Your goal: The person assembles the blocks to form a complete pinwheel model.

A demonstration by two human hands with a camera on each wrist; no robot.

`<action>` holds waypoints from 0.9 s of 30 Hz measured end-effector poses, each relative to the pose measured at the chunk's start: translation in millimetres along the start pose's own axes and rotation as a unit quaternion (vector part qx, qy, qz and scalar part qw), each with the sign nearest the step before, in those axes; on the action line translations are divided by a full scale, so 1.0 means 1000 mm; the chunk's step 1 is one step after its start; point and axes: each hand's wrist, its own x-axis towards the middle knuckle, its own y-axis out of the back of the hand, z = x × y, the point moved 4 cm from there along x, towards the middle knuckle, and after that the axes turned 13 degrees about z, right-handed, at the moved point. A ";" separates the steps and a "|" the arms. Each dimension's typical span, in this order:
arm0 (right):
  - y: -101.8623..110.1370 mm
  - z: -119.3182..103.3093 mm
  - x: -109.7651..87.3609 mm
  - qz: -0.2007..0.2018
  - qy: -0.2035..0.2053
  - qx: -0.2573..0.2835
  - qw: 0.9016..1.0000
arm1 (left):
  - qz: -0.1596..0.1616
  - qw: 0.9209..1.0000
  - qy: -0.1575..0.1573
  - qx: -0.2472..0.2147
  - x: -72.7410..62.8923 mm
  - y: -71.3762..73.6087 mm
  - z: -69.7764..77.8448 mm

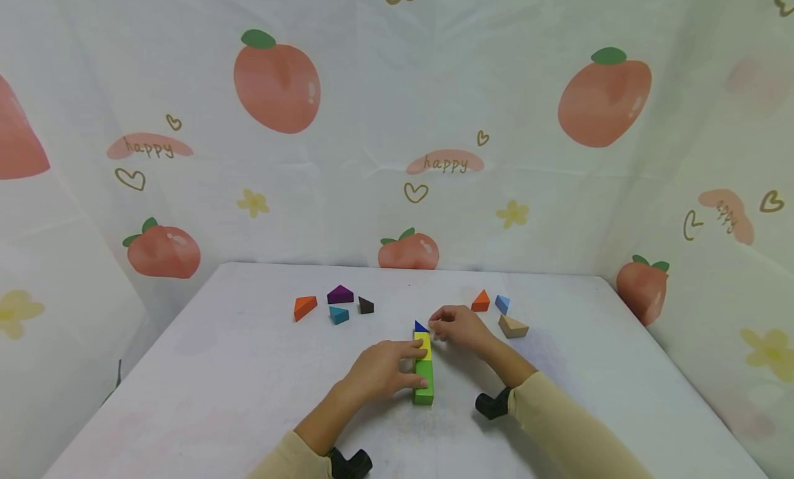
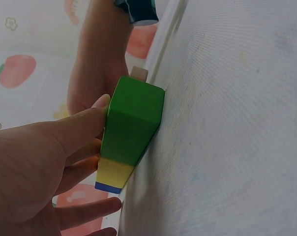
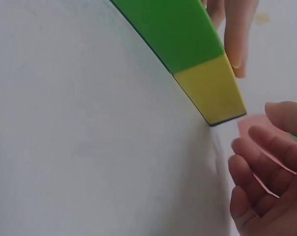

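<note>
A green block (image 1: 424,394), a yellow block (image 1: 422,338) and a blue triangular block (image 1: 420,326) lie end to end in a row on the table, green nearest me. My left hand (image 1: 383,370) reaches in from the left; its thumb touches the green block and a forefinger lies over the yellow one. In the left wrist view the thumb (image 2: 97,110) rests along the green block's upper edge, fingers extended. Beside the blue triangle is my right hand (image 1: 462,327), its fingers loosely bent. The right wrist view shows nothing between those fingers (image 3: 271,162).
Back left on the table (image 1: 236,369) are an orange block (image 1: 304,307), a purple block (image 1: 340,296), a teal block (image 1: 338,315) and a dark block (image 1: 366,305). Back right lie an orange triangle (image 1: 480,302), a light blue block (image 1: 502,303) and a wooden triangle (image 1: 513,327).
</note>
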 end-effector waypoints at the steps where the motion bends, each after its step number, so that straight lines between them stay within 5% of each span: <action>1: 0.002 0.000 0.000 0.004 0.004 -0.006 1.000 | -0.001 1.000 0.002 -0.001 0.000 0.000 0.000; 16: 0.041 -0.004 -0.002 0.062 0.081 -0.092 0.991 | -0.002 1.000 0.012 -0.002 0.000 0.001 0.000; 27: 0.068 0.003 0.000 0.085 0.132 -0.161 0.974 | -0.006 1.000 0.021 -0.007 -0.001 0.000 0.001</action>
